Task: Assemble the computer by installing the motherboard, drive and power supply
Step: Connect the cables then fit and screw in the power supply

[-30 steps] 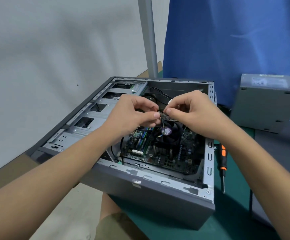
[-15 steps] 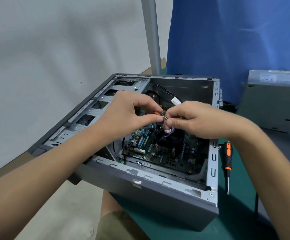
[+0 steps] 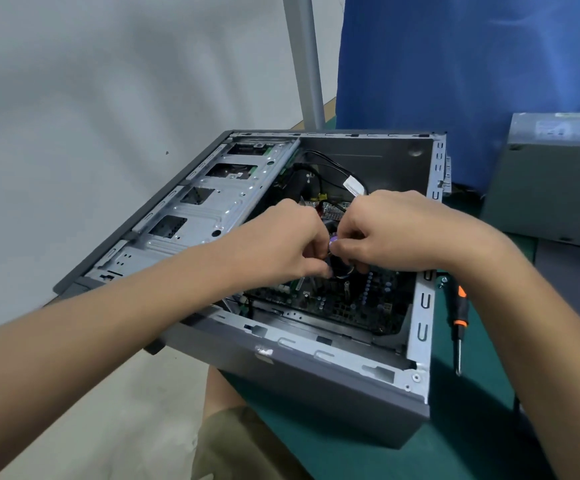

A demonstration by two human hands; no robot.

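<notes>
A grey computer case (image 3: 316, 386) lies open on its side on the green mat. The motherboard (image 3: 351, 303) sits inside it, with a black cooler fan (image 3: 339, 266) mostly hidden under my hands. My left hand (image 3: 281, 244) and my right hand (image 3: 392, 230) meet fingertip to fingertip above the fan, fingers curled and pinching something small that I cannot make out. Black cables with a white tag (image 3: 352, 186) run behind the hands. The grey power supply (image 3: 551, 181) stands outside the case at the right.
An orange and black screwdriver (image 3: 458, 323) lies on the green mat (image 3: 482, 427) to the right of the case. The silver drive cage (image 3: 212, 206) fills the case's left side. A grey pole (image 3: 307, 64) and blue cloth (image 3: 455, 74) stand behind.
Both hands have dropped lower into the case, now right over the cooler fan, still pinched together. The view has shifted slightly to the left.
</notes>
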